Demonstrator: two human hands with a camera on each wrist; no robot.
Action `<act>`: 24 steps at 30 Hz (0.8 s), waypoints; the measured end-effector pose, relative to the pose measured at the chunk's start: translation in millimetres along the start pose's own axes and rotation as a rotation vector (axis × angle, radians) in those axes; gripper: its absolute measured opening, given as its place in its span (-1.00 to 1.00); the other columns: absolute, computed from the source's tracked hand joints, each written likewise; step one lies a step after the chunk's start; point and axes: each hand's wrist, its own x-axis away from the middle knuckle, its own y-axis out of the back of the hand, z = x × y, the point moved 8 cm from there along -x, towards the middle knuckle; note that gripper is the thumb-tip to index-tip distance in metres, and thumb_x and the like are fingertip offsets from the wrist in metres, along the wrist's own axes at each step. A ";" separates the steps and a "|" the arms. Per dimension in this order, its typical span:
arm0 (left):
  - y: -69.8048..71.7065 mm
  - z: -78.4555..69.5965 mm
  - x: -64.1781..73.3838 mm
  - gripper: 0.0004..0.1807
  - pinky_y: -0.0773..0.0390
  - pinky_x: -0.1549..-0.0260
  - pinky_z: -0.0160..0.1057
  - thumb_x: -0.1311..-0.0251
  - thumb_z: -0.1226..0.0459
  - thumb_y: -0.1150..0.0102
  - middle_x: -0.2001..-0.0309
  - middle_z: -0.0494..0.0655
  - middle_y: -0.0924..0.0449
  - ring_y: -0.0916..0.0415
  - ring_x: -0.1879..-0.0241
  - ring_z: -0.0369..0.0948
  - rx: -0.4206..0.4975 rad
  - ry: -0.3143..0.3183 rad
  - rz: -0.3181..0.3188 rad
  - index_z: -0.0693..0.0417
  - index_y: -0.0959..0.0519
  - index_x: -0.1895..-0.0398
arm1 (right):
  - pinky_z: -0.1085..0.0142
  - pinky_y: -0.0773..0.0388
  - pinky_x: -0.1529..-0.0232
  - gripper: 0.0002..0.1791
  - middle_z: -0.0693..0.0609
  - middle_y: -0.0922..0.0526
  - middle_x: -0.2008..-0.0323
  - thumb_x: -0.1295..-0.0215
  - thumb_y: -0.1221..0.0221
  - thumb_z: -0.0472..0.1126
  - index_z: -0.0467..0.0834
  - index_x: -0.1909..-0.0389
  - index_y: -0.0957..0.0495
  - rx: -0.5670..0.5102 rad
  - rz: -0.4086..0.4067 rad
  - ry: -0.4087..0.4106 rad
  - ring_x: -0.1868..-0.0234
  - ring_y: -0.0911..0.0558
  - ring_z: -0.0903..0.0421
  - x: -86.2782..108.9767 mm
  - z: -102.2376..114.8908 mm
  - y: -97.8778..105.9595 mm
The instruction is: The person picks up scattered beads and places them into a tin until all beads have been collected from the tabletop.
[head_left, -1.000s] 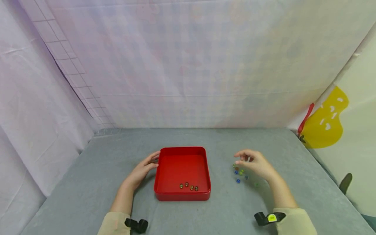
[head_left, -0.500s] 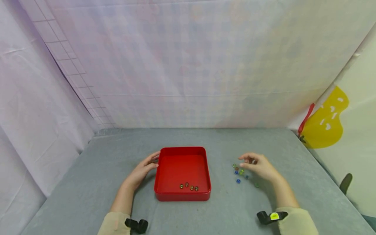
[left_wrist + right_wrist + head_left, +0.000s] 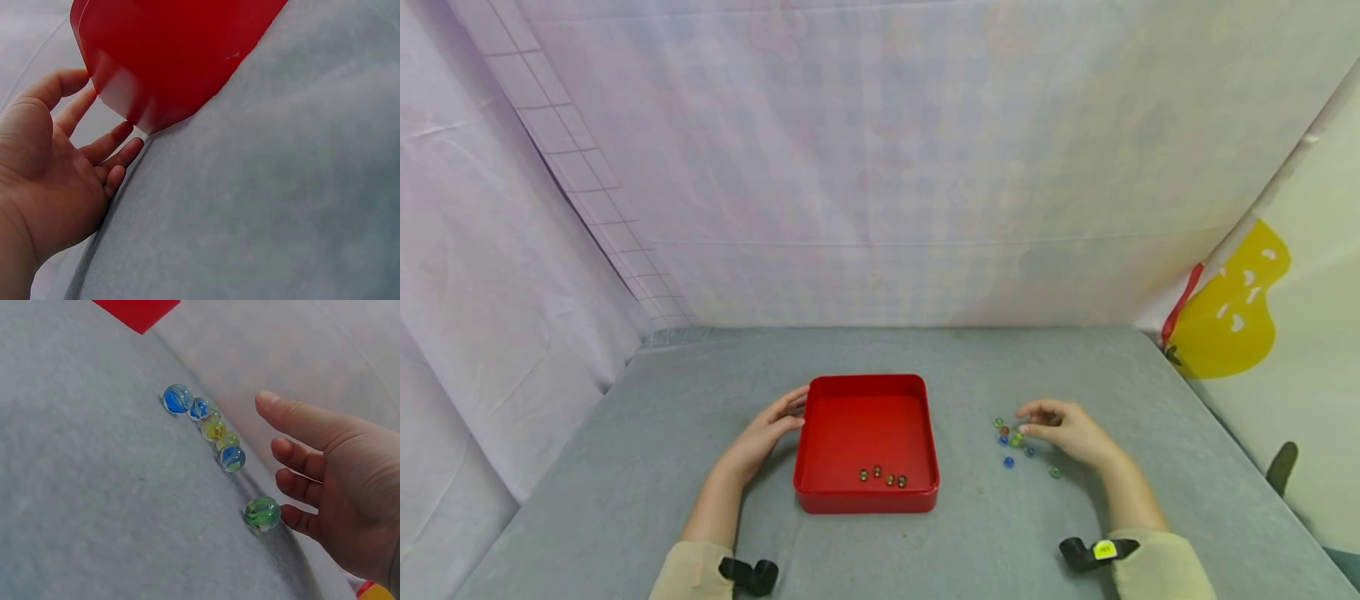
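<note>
A square red tray (image 3: 865,425) stands on the grey cloth, with several dark greenish-gold marbles (image 3: 877,472) near its front wall. My left hand (image 3: 767,433) rests its fingertips against the tray's left side; the left wrist view shows the fingers (image 3: 109,144) touching the outer wall. Over the table to the right, my right hand (image 3: 1071,429) hangs with loosely bent fingers and nothing between them. Just left of it lies a loose group of glass marbles: a blue marble (image 3: 177,399), a yellow marble (image 3: 213,429), an orange-brown marble (image 3: 1004,431) and others. Closest to the wrist is a green marble (image 3: 262,514).
The grey cloth (image 3: 700,375) covers the table up to a pale fabric wall (image 3: 880,208) at the back. On the right, a side curtain bears a yellow printed shape (image 3: 1232,308). Black wrist cameras (image 3: 748,576) sit on both sleeves.
My right hand has drawn back to the right and slightly toward me, away from the marbles, leaving the green marble more visible. The left hand and the tray stay where they were.
</note>
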 end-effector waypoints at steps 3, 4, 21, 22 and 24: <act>0.7 0.1 -0.4 -0.40 0.05 -0.27 0.19 -0.36 0.31 -0.02 -0.40 0.16 -0.15 -0.04 -0.37 0.03 -0.005 -0.003 -0.002 0.02 -0.19 -0.45 | 0.32 -0.43 0.37 -0.75 0.01 -0.56 0.38 -0.20 -0.30 -0.24 -0.26 0.13 -0.62 -0.007 0.013 -0.015 0.37 -0.48 0.17 0.9 -2.7 -0.6; 1.1 0.2 -0.8 -0.40 0.04 -0.27 0.19 -0.36 0.32 -0.02 -0.39 0.17 -0.15 -0.04 -0.37 0.04 -0.004 -0.005 -0.004 0.03 -0.19 -0.45 | 0.32 -0.43 0.37 -0.75 0.01 -0.56 0.37 -0.20 -0.30 -0.24 -0.26 0.13 -0.62 -0.012 0.015 -0.019 0.36 -0.48 0.17 1.2 -3.4 -0.7; 1.2 1.2 -0.8 -0.41 0.04 -0.27 0.20 -0.35 0.30 -0.03 -0.39 0.13 -0.17 -0.05 -0.37 0.03 -0.007 0.002 -0.009 0.00 -0.22 -0.44 | 0.34 -0.37 0.40 -0.79 0.05 -0.52 0.43 -0.13 -0.34 -0.28 -0.24 0.20 -0.65 -0.011 0.031 0.002 0.40 -0.43 0.20 1.8 -7.7 -5.5; 1.4 1.6 -0.8 -0.41 0.04 -0.27 0.21 -0.35 0.30 -0.03 -0.39 0.12 -0.17 -0.05 -0.37 0.03 -0.010 0.004 -0.011 -0.01 -0.22 -0.44 | 0.34 -0.37 0.40 -0.79 0.05 -0.52 0.43 -0.13 -0.34 -0.30 -0.25 0.20 -0.65 -0.004 0.030 0.012 0.41 -0.43 0.20 1.9 -7.1 -6.0; 1.5 2.1 -0.8 -0.41 0.04 -0.27 0.21 -0.36 0.30 -0.02 -0.39 0.13 -0.16 -0.04 -0.37 0.03 -0.010 0.006 -0.012 0.00 -0.21 -0.44 | 0.34 -0.36 0.41 -0.80 0.04 -0.52 0.43 -0.13 -0.33 -0.34 -0.27 0.21 -0.64 0.018 0.028 0.025 0.42 -0.43 0.21 1.4 -7.3 -7.2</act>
